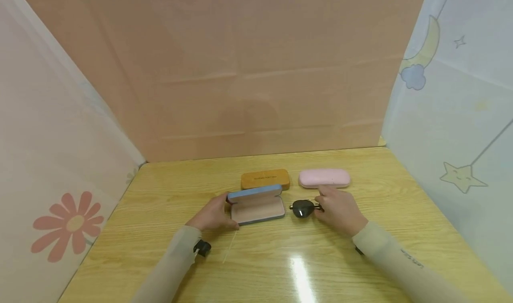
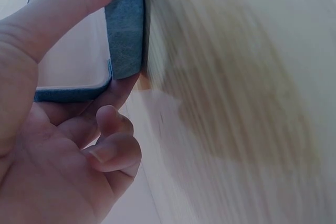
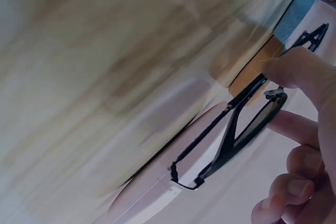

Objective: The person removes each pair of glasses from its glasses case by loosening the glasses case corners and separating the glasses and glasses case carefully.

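Note:
An opened blue glasses case (image 1: pixel 258 213) with a pale lining lies on the table, its hinged lid raised at the back. My left hand (image 1: pixel 212 214) grips its left end; in the left wrist view the thumb lies over the edge of the blue case (image 2: pixel 125 30) and fingers are behind it. Just right of the case, my right hand (image 1: pixel 340 210) holds a pair of dark sunglasses (image 1: pixel 303 209). The right wrist view shows the black-framed sunglasses (image 3: pixel 226 145) pinched between thumb and index finger, the other fingers curled loosely beside them.
Behind the blue case stands an orange-brown glasses case (image 1: pixel 265 178), closed. A closed pink glasses case (image 1: pixel 324 178) lies to its right, just beyond my right hand. Fabric panels (image 1: pixel 248 93) enclose the wooden table (image 1: pixel 256 267) at the back and both sides.

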`<state>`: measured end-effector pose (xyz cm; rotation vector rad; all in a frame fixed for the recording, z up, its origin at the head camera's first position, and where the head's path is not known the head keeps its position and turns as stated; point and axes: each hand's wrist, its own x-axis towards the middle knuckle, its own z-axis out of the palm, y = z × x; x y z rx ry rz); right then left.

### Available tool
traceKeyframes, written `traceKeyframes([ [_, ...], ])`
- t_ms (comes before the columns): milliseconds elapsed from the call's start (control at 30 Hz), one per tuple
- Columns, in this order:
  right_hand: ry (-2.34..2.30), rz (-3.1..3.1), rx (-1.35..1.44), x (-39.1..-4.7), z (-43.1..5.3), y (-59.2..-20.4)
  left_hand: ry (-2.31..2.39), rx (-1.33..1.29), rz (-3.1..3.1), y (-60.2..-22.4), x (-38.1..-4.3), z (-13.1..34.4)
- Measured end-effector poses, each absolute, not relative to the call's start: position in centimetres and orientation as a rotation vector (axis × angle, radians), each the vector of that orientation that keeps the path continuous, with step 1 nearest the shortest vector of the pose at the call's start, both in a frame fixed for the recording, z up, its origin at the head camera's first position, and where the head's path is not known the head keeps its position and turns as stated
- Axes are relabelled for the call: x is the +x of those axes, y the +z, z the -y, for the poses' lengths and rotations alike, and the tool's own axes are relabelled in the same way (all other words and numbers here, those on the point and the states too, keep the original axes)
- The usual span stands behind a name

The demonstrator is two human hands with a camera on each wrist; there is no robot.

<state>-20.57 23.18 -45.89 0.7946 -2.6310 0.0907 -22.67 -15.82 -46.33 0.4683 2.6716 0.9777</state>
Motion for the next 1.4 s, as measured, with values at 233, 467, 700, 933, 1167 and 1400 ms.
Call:
traceKeyframes([
  [233, 0.08, 2.658, 0.785, -20.5, -23.5, -45.9, 0.985, 0.486, -2.667, -46.5, -22.7, 16.1],
  [467, 0.033, 2.674, 0.78, -20.6, -23.8, -46.1, 0.993, 0.487, -2.666, -46.4, -22.8, 16.1],
  [700, 0.005, 2.677, 0.78, -20.8, -24.1, -46.4, 0.992, 0.478, -2.669, -46.2, -22.8, 15.8],
  [933, 0.019, 2.666, 0.775, -20.5, -24.4, -46.5, 1.0, 0.475, -2.658, -46.3, -22.8, 15.4],
  [1167, 0.09, 2.753, 0.73, -20.2, -24.6, -45.6, 1.002, 0.488, -2.651, -46.4, -22.8, 15.2],
  [1400, 0.448, 2.842, 0.688, -20.8, -23.6, -43.5, 0.997, 0.527, -2.647, -46.3, -22.9, 14.5],
])
